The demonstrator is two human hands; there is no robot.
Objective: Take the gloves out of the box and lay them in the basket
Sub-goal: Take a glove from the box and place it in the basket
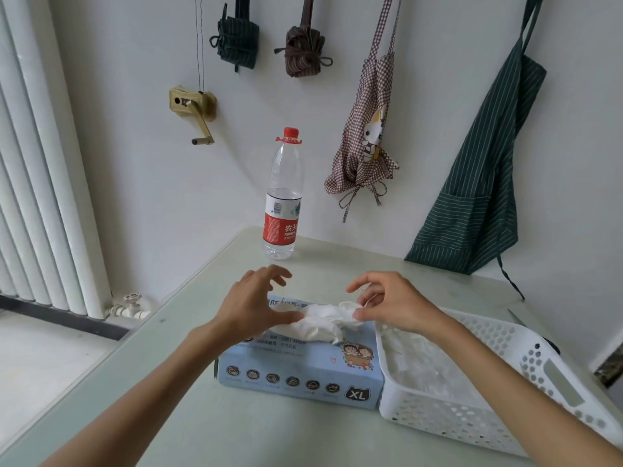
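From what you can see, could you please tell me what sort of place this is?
Probably a kitchen-side or utility corner of a home: aprons hang on the wall, a radiator stands at the left, and a water bottle sits on the table.

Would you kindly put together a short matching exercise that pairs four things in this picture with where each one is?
Things:
1. water bottle
2. glove box
3. white basket
4. green striped apron

Places:
A. hanging on the wall at the right
B. on the table right of the box, with gloves already inside
C. standing upright at the table's far edge by the wall
D. under both hands, a white glove bunched at its top opening

Pairs: 1-C, 2-D, 3-B, 4-A
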